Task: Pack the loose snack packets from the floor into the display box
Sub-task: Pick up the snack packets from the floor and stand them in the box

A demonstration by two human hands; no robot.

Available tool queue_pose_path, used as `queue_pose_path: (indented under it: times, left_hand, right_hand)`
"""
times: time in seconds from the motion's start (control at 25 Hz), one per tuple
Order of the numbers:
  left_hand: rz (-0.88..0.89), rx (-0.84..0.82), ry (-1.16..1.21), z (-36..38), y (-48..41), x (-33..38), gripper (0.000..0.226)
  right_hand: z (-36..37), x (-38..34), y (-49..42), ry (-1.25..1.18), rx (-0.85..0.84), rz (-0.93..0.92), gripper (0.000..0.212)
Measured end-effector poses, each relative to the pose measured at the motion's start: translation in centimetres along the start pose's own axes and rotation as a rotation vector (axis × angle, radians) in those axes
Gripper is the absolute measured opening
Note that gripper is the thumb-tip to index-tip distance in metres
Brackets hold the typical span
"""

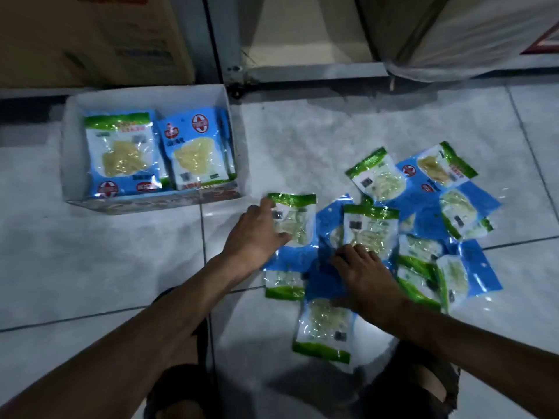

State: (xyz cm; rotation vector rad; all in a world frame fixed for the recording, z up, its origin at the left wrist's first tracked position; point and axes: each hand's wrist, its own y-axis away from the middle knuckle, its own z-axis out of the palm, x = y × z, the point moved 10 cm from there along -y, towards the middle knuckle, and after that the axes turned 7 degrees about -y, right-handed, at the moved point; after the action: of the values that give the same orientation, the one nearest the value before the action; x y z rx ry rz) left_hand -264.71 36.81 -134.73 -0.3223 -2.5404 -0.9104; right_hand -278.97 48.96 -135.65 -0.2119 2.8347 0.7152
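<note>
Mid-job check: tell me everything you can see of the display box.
The display box is a low, open-topped rectangular tray, apparently cardboard, white inside with a dark printed front wall. It sits flat on the tiled floor, upper left in view, just in front of a brown carton. Inside, blue-and-green snack packets lie side by side in two stacks, faces showing. Neither hand touches it: the left hand and right hand are on loose packets to its right.

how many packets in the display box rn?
2 visible face-up in the display box: left packet and right packet, side by side. Edges showing beneath them and along the right wall suggest more stacked underneath, hidden.
</note>
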Motion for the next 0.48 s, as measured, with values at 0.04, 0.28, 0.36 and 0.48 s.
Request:
queue_pose_path:
  times: [0.04, 0.28, 0.36, 0.48]
  left_hand:
    - [-0.056, 0.002, 0.039, 1.0, -0.4, -0.6, 0.074]
    - [-0.219, 0.229, 0.048, 1.5, -2.0, -1.6, 0.082]
    - [-0.255, 0.230, 0.098, 1.8, -2.7, -2.2, 0.076]
    - [-0.294, 0.220, 0.158, 2.4, -3.7, -3.7, 0.059]
  right_hand:
    - [0.6, -0.1, -0.1, 0.016, 0.020, 0.016, 0.079]
    - [0.0, -0.8, 0.0, -0.209, 0.185, -0.011, 0.030]
    - [-0.7, -0.1, 0.5, -0.374, 0.199, -0.033, 0.025]
    - [-2.3, 0.6, 1.0, -0.654, 0.207, -0.050, 0.021]
